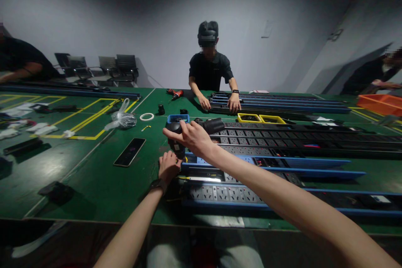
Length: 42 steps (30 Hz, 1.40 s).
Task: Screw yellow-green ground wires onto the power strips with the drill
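My right hand (196,137) is wrapped round a black cordless drill (215,125), whose head (174,127) points down at the left end of a power strip. Just below the drill's nose, my left hand (169,165) has its fingers curled at that strip's end; what they grip is hidden. The blue-edged power strip (226,161) lies lengthwise to the right, its inside partly exposed. Nearer me is another strip with a row of sockets (222,193). A yellow wire (185,178) shows beside my left hand.
Behind the drill stand a blue bin (178,118) and yellow bins (271,119) of small parts. Left lie a phone (130,152), a white ring (146,117) and a plastic bag (122,119). Across the table, a co-worker (210,67) handles strips near a red drill (176,94).
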Each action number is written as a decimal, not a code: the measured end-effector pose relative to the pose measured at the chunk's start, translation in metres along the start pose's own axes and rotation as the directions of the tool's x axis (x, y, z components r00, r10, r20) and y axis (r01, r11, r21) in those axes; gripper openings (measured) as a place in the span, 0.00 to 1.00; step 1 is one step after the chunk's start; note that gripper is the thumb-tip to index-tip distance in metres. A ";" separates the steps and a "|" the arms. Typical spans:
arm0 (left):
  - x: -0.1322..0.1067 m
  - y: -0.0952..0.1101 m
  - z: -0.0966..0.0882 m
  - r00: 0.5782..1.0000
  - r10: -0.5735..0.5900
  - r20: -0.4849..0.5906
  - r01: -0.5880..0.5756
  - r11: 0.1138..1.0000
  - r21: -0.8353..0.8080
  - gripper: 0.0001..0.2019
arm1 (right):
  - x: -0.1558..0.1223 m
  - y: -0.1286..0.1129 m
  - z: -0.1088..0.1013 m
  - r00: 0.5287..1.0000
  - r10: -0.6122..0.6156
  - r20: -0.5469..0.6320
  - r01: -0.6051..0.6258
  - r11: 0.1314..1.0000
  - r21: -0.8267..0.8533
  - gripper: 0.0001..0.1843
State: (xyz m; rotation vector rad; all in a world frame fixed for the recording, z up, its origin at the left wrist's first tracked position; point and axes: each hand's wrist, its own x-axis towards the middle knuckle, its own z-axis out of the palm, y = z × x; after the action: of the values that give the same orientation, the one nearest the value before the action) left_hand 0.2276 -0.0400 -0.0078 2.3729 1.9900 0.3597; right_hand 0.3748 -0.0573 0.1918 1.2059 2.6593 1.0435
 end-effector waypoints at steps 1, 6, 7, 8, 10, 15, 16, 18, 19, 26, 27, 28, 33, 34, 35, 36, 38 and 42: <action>0.000 0.000 0.000 1.000 0.001 0.000 -0.001 1.000 0.001 0.12 | 0.001 -0.001 0.000 1.000 0.000 -0.006 0.000 1.000 -0.006 0.36; -0.001 0.001 -0.002 1.000 0.003 -0.004 -0.003 1.000 -0.002 0.12 | 0.003 -0.001 0.003 1.000 0.016 0.000 -0.016 1.000 -0.013 0.35; 0.000 0.001 -0.002 1.000 0.004 -0.005 -0.004 1.000 -0.004 0.12 | 0.002 0.000 0.003 1.000 0.016 0.009 -0.016 1.000 -0.007 0.35; 0.000 0.001 -0.002 1.000 0.004 -0.006 -0.004 1.000 -0.006 0.11 | 0.002 0.002 0.003 1.000 0.016 0.022 -0.016 1.000 0.000 0.36; 0.000 0.001 -0.001 1.000 0.003 -0.008 -0.003 1.000 -0.008 0.11 | 0.001 0.007 0.002 0.999 0.001 0.046 -0.003 1.000 0.024 0.38; 0.000 0.002 -0.004 1.000 0.002 0.004 -0.002 1.000 -0.005 0.12 | -0.002 0.020 -0.009 0.988 -0.083 0.130 0.065 0.988 0.139 0.54; 0.000 0.003 -0.006 1.000 0.001 0.011 -0.001 1.000 -0.004 0.13 | -0.003 0.021 -0.011 0.983 -0.094 0.159 0.070 0.986 0.149 0.55; -0.001 0.004 -0.009 1.000 -0.003 0.027 0.003 1.000 -0.003 0.13 | -0.007 0.024 -0.010 0.977 -0.093 0.189 0.068 0.988 0.137 0.50; -0.001 0.004 -0.011 0.999 -0.005 0.036 0.005 1.000 -0.003 0.13 | -0.009 0.025 -0.009 0.979 -0.089 0.184 0.066 0.990 0.126 0.47; -0.001 0.002 -0.013 0.998 0.056 0.035 -0.057 0.998 0.020 0.13 | -0.011 0.056 0.015 0.984 -0.107 0.141 0.054 0.939 0.338 0.41; -0.001 0.001 -0.012 0.998 0.058 0.034 -0.059 0.998 0.027 0.13 | -0.009 0.060 0.016 0.984 -0.111 0.140 0.052 0.928 0.369 0.41; -0.001 0.000 -0.010 0.998 0.056 0.036 -0.057 0.998 0.027 0.13 | -0.006 0.063 0.018 0.984 -0.116 0.133 0.054 0.915 0.399 0.43; 0.001 -0.005 -0.004 0.997 0.049 0.066 -0.044 0.996 -0.074 0.13 | -0.008 0.079 0.026 0.982 -0.036 0.185 -0.078 0.814 0.576 0.56; 0.002 -0.006 -0.004 0.997 0.046 0.066 -0.039 0.994 -0.103 0.13 | -0.012 0.083 0.030 0.979 -0.001 0.206 -0.126 0.786 0.606 0.60; 0.002 -0.008 -0.004 0.997 0.046 0.062 -0.037 0.990 -0.138 0.13 | -0.017 0.088 0.034 0.972 0.014 0.237 -0.169 0.742 0.648 0.62; 0.002 -0.009 -0.004 0.997 0.051 0.059 -0.040 0.983 -0.179 0.12 | -0.023 0.093 0.038 0.959 0.051 0.279 -0.237 0.683 0.691 0.65; 0.002 -0.012 -0.005 0.996 0.076 0.053 -0.059 0.962 -0.267 0.12 | -0.030 0.103 0.046 0.939 0.045 0.340 -0.305 0.561 0.769 0.65; 0.002 -0.014 -0.008 0.989 0.114 0.090 -0.074 0.929 -0.362 0.11 | -0.023 0.111 0.054 0.947 -0.005 0.321 -0.281 0.469 0.837 0.58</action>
State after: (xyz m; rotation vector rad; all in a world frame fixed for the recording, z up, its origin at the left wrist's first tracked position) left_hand 0.2125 -0.0363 -0.0018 2.2075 1.6044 0.5325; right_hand 0.4788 0.0100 0.2105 1.5197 2.8681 -0.6816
